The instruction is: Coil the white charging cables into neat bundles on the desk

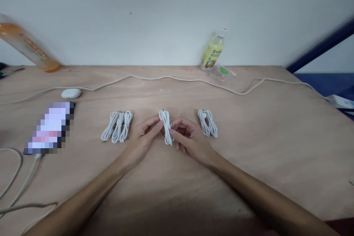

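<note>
A coiled white cable [166, 127] stands out at the middle of the table, pinched between both hands. My left hand [145, 134] grips its left side with thumb and fingers. On its right side, my right hand [189, 136] closes thumb and fingers on the same bundle. A metal plug tip shows at the top of the coil. Left of my left hand lies a row of three coiled white cables [117, 127]. To the right of my right hand, two more coiled cables [207, 123] lie side by side.
A phone [51, 127] with a plugged-in cord and a white earbud case [71, 93] lie at left. A long white cord [166, 77] crosses behind. Small tie scraps [165, 90] lie beyond my hands. An orange bottle [30, 48], a yellow drink bottle [212, 51] and clear plastic packaging [223, 73] are at the back.
</note>
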A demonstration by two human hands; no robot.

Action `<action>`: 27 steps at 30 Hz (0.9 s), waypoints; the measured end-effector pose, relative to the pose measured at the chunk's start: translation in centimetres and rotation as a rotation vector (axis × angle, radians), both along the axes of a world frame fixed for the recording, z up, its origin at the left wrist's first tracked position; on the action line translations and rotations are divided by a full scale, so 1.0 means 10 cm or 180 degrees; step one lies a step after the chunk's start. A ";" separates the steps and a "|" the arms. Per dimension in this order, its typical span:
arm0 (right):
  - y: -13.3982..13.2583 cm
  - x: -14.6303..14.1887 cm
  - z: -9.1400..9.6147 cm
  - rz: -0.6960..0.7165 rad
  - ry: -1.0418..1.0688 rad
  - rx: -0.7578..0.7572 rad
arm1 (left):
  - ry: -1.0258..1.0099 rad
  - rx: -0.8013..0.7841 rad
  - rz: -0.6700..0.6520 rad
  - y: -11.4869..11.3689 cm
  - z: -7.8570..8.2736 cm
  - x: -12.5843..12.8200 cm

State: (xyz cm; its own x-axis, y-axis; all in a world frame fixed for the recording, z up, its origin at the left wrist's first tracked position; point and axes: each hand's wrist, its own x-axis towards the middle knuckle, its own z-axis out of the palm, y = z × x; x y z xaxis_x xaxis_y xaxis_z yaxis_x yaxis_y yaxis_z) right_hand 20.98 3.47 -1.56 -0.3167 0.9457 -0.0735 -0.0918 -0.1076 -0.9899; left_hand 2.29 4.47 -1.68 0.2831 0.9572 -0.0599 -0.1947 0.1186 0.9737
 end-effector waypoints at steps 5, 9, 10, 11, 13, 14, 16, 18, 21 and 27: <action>0.02 -0.02 0.01 -0.0159 0.0074 0.0086 | 0.0086 0.0005 -0.0047 0.00 0.04 0.01; 0.02 -0.03 0.03 -0.0229 0.0113 -0.0013 | 0.0153 -0.0019 -0.0007 -0.01 0.08 0.01; 0.02 -0.03 0.03 -0.0235 0.0113 -0.0008 | 0.0155 -0.0017 -0.0007 -0.01 0.09 0.01; 0.01 -0.03 0.03 -0.0236 0.0104 0.0010 | 0.0163 -0.0009 -0.0013 -0.01 0.09 0.01; 0.01 -0.02 0.02 -0.0235 0.0058 0.0047 | 0.0200 0.0009 -0.0006 -0.01 0.09 0.01; 0.01 -0.02 0.02 -0.0242 0.0037 0.0063 | 0.0217 0.0022 0.0008 -0.01 0.09 0.01; 0.01 -0.02 0.01 -0.0265 0.0021 0.0082 | 0.0238 0.0015 0.0038 -0.02 0.09 0.01; 0.01 -0.03 -0.01 -0.0279 0.0037 0.0091 | 0.0250 -0.0007 0.0081 -0.02 0.09 0.01; 0.01 -0.04 -0.03 -0.0352 -0.0014 0.0141 | 0.0283 0.0009 0.0139 -0.03 0.10 0.01; -0.05 -0.05 -0.03 -0.0871 -0.0548 0.0485 | 0.0225 0.0017 0.0099 -0.03 0.07 -0.01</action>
